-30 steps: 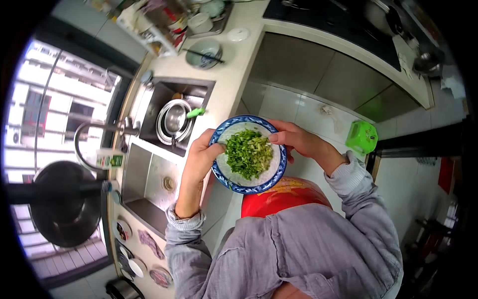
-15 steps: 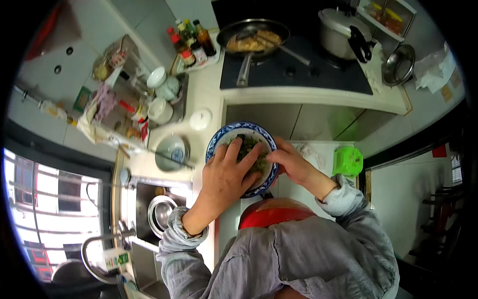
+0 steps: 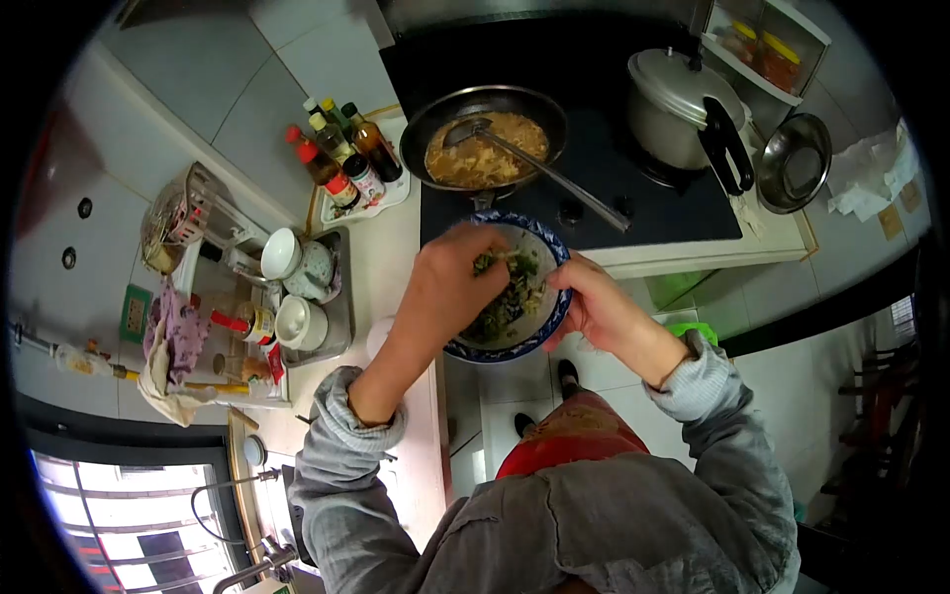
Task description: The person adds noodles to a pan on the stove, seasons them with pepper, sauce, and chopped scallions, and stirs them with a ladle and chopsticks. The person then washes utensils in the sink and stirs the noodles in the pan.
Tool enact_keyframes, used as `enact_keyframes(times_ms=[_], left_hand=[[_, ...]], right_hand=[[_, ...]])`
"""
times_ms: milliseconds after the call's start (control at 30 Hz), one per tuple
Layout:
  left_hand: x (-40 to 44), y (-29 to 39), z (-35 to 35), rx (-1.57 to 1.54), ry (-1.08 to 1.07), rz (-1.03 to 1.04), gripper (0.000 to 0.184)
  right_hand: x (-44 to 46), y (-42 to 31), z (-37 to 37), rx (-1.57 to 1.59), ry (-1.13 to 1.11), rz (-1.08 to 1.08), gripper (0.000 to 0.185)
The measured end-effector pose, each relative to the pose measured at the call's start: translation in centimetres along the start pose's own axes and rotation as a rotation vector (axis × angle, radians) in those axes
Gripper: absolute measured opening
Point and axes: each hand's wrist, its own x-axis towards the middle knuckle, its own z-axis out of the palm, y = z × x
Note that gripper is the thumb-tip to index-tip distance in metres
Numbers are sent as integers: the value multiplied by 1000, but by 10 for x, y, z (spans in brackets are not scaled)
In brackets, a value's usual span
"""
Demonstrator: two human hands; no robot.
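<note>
A blue-and-white patterned bowl is tilted in front of the stove, its near side over the floor. Chopped greens with pale bits lie inside it. My right hand grips the bowl's right rim, thumb on top and fingers underneath. My left hand is over the bowl's left side, its fingers closed on a pinch of the chopped greens. Just beyond the bowl stands a frying pan of brown-yellow food in liquid. A metal spatula rests in the pan, its handle sticking out to the right.
On the stove's right sits a pressure cooker. A metal bowl leans at the far right. Sauce bottles stand on a tray to the left, near cups in a rack. A faucet is at lower left.
The bowl and both hands have moved forward to the stove edge, near the pan. My left fingers, spread over the greens before, are now drawn together and lifted with some greens.
</note>
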Motion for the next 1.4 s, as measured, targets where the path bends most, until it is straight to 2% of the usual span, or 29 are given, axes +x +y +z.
enact_keyframes(times_ms=[100,200,233,333,367,467,533,600,700,800,900,1033,1133,1200,1300,1400], left_hand=[[38,-22,9,-51,23,-156,18],[87,-39,8,-470,55,-645,19],[101,-45,14,-653,173,-638,18],[148,-52,15,-797,303,-866,16],[161,-76,16,-869,238,-859,12],[183,-137,24,-1021,248,-1004,11],[190,-162,42,-847,459,-1149,10],[183,-231,61,-969,499,-1183,11],[187,-243,70,-937,477,-1212,14],[195,-223,63,-675,505,-1183,13],[196,-213,48,-479,391,-1018,14],[196,-184,36,-230,393,-679,14],[195,-168,38,-29,249,-304,12],[197,-134,43,172,97,-145,16],[192,-125,57,362,-38,-33,23],[189,-135,69,413,-86,11,27]], right_hand=[[24,-31,-11,-66,28,-33,37],[55,-58,-36,-115,1,-71,37],[61,-68,-40,-117,10,-111,38],[89,-90,-79,-166,26,-117,43],[99,-95,-94,-151,20,-114,45],[111,-112,-119,-157,134,-144,44],[123,-120,-137,-151,173,-169,42],[135,-122,-155,-183,154,-165,43],[146,-120,-165,-150,157,-172,44],[152,-121,-168,-156,180,-140,43],[156,-119,-162,-139,190,-186,44],[166,-117,-150,-125,170,-164,45],[170,-115,-137,-126,100,-124,45],[173,-113,-129,-131,60,-105,46],[177,-106,-117,-110,111,-130,38],[181,-103,-118,-112,90,-102,41]])
